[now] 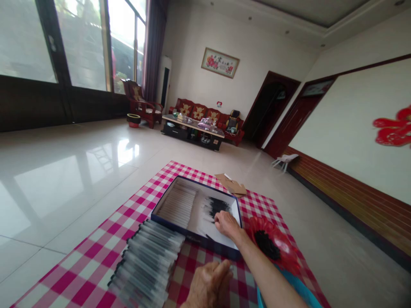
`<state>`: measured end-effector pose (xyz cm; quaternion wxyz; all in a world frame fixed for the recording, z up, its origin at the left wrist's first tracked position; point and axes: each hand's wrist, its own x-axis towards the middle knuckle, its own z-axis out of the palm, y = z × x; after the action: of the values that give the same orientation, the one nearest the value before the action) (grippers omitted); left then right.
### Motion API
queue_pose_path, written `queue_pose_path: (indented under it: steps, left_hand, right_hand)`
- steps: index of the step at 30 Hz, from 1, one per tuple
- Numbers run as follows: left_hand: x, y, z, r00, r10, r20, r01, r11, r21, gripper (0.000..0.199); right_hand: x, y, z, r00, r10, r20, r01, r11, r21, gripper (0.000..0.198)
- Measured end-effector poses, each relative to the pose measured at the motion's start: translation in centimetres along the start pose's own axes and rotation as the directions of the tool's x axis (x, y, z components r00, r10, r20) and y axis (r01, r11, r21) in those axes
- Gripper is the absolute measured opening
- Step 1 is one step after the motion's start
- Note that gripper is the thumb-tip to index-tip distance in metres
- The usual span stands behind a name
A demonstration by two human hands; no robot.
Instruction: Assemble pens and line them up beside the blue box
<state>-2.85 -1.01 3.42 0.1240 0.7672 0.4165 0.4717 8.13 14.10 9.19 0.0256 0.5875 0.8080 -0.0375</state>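
Note:
My right hand (227, 223) reaches into a shallow dark-blue box (205, 243), its fingers bent together over a heap of small black parts (218, 206). Whatever those fingers pinch is hidden. Near the table's front edge my left hand (208, 283) is closed, with a small pale tip showing at the fingers; the thing itself is hidden. Rows of clear slim tubes (178, 201) fill the box's left part. Left of my left hand lies a pile of clear pen-like tubes with dark ends (147, 261), somewhat blurred.
A red petal-edged bowl (289, 250) holding small black pieces (266, 244) stands right of the box, beside my right forearm. Something bright blue (297, 284) lies below it. Brown cardboard (233, 186) rests behind the box. A pink-and-white checked cloth (105, 239) covers the table.

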Motion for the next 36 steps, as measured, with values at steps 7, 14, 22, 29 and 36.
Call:
queue_pose_path:
  steps: [7, 14, 22, 29, 36]
  left_hand:
    - [0.1, -0.4, 0.5, 0.991, 0.052, -0.126, -0.055, 0.998, -0.016, 0.026]
    - [-0.2, -0.5, 0.5, 0.975, 0.080, -0.207, -0.092, 0.995, -0.047, 0.028]
    - [-0.9, 0.2, 0.1, 0.988, 0.118, -0.098, -0.125, 0.990, -0.072, 0.031]
    - [-1.5, 1.1, 0.1, 0.986, 0.145, 0.076, -0.140, 0.988, -0.068, 0.028]
    - [-1.8, 1.0, 0.1, 0.981, 0.163, 0.106, -0.155, 0.985, -0.080, 0.029]
  right_hand:
    - [-0.5, -0.1, -1.2, 0.984, -0.015, -0.175, 0.036, 0.993, 0.114, 0.012]
    - [-8.7, -0.3, -3.1, 0.849, 0.202, -0.488, 0.098, 0.847, 0.522, 0.039]
    - [-17.7, -0.3, 2.0, 0.634, 0.700, -0.329, 0.288, 0.181, 0.940, 0.073]
    - [-19.0, -1.4, 3.5, 0.536, 0.801, -0.267, 0.348, 0.079, 0.934, 0.075]
    - [-18.9, -1.9, 3.7, 0.539, 0.784, -0.308, 0.349, 0.125, 0.929, 0.075]
